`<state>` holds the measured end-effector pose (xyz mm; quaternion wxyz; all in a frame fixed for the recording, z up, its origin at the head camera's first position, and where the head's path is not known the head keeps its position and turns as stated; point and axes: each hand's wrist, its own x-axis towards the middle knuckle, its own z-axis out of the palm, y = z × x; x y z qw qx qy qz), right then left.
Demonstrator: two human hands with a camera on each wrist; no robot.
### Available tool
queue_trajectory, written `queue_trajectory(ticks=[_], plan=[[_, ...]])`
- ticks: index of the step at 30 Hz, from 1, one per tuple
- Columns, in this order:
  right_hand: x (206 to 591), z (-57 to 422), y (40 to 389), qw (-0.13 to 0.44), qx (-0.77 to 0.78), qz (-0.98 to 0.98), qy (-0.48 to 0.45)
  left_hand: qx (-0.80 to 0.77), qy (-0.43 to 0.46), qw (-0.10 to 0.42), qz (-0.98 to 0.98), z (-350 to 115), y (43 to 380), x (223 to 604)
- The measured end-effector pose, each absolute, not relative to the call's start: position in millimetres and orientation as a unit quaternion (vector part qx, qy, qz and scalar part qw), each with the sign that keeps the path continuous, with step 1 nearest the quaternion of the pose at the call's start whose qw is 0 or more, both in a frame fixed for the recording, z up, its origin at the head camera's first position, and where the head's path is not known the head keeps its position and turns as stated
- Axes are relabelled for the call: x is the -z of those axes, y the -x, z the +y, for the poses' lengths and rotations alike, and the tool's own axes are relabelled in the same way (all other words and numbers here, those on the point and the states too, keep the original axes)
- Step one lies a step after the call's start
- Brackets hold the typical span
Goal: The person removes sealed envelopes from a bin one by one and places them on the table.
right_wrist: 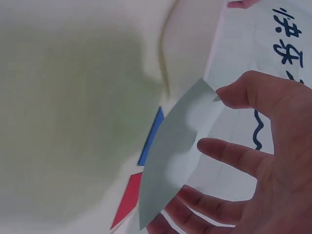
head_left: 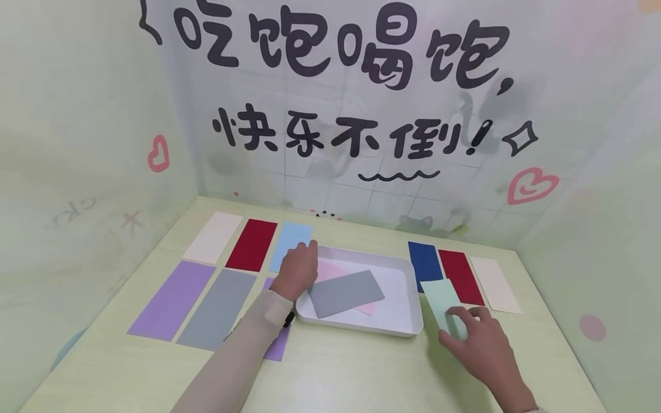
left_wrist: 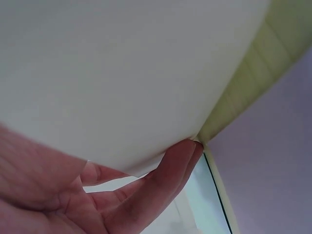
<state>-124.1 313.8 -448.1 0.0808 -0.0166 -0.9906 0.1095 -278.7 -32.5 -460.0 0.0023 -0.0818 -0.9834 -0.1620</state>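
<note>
A shallow white tray stands mid-table with a grey card lying over a pink card inside it. At the tray's left rim my left hand grips the edge; in the left wrist view its fingers curl over the white wall. To the right of the tray, my right hand holds a pale green card raised off the table. That card bows between thumb and fingers in the right wrist view.
Left of the tray lie cream, red, light blue, purple and grey cards. On the right are blue, red and cream cards. Printed curtains enclose the table's back and sides.
</note>
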Motion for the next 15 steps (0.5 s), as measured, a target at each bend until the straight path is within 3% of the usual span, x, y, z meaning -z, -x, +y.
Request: queue_trajectory(ticks=[15], plan=[[477.9,300.1,115.7,-0.028,-0.054,-0.995,0.075,0.154,0.088,0.003,-0.984,-33.2,280.3,461.9]])
